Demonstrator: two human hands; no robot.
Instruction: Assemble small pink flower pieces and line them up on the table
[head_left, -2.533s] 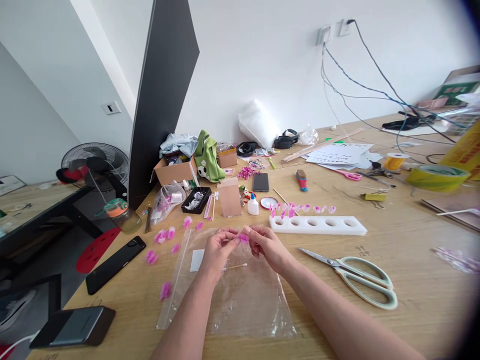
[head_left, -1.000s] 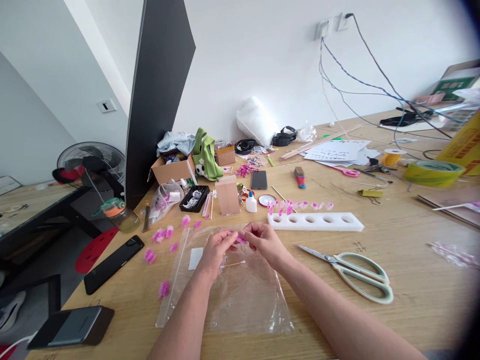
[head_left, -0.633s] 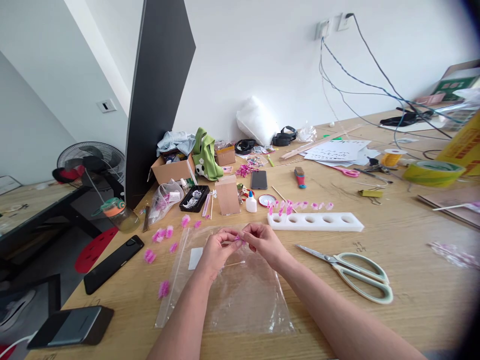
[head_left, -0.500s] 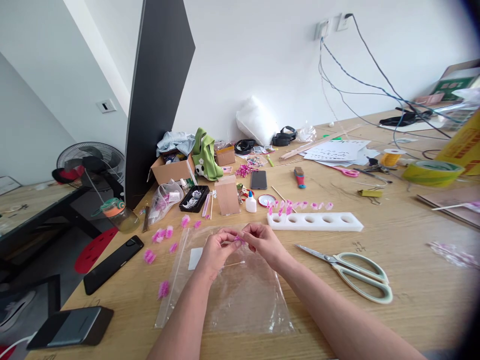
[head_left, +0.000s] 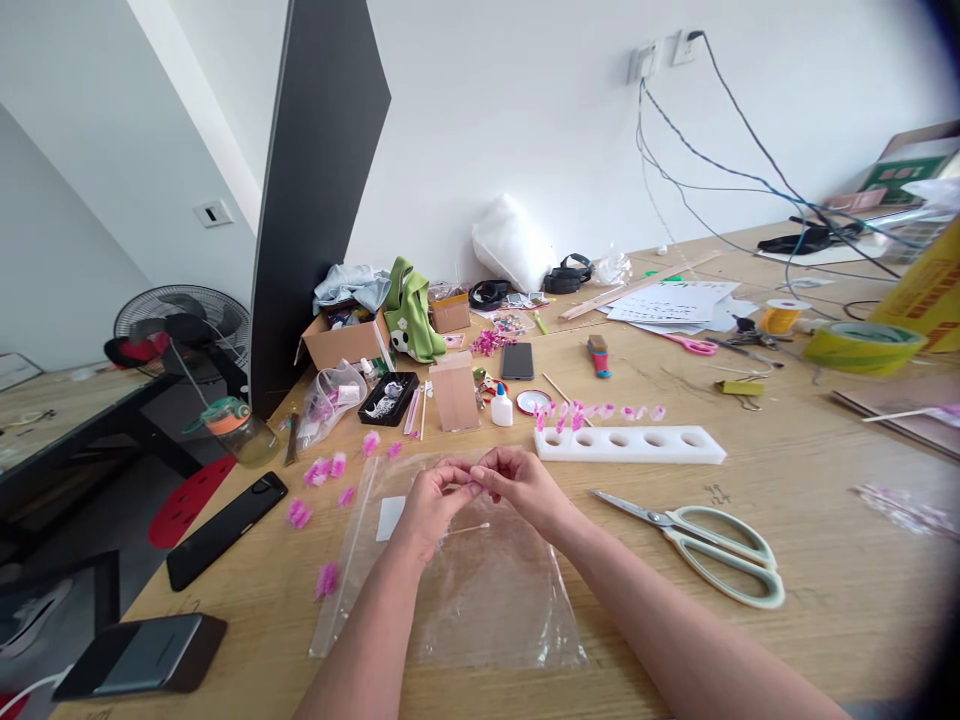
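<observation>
My left hand (head_left: 441,502) and my right hand (head_left: 523,487) meet above a clear plastic bag (head_left: 495,610) lying flat. Between their pinched fingertips is a small pink piece (head_left: 478,484), mostly hidden by the fingers; it resembles the fluffy pink pieces on the table. Under the hands, a cotton swab (head_left: 471,528) rests on the bag, close to a white square of paper (head_left: 390,517). Several pink fluffy pieces (head_left: 298,513) lie scattered to the left. Just beyond my right hand stands a white block with round holes (head_left: 630,445), with small pink pieces along its back edge.
Scissors (head_left: 690,540) lie to the right of my forearm. Behind the bag stand a glue bottle (head_left: 502,406), a cardboard piece (head_left: 454,392) and a black tray (head_left: 388,398). A black phone (head_left: 227,528) lies at left; yellow tape (head_left: 864,346) sits at far right.
The fingers of my right hand have shifted slightly over the pink piece, covering more of it. Both hands stay in nearly the same place, and the table things have not moved.
</observation>
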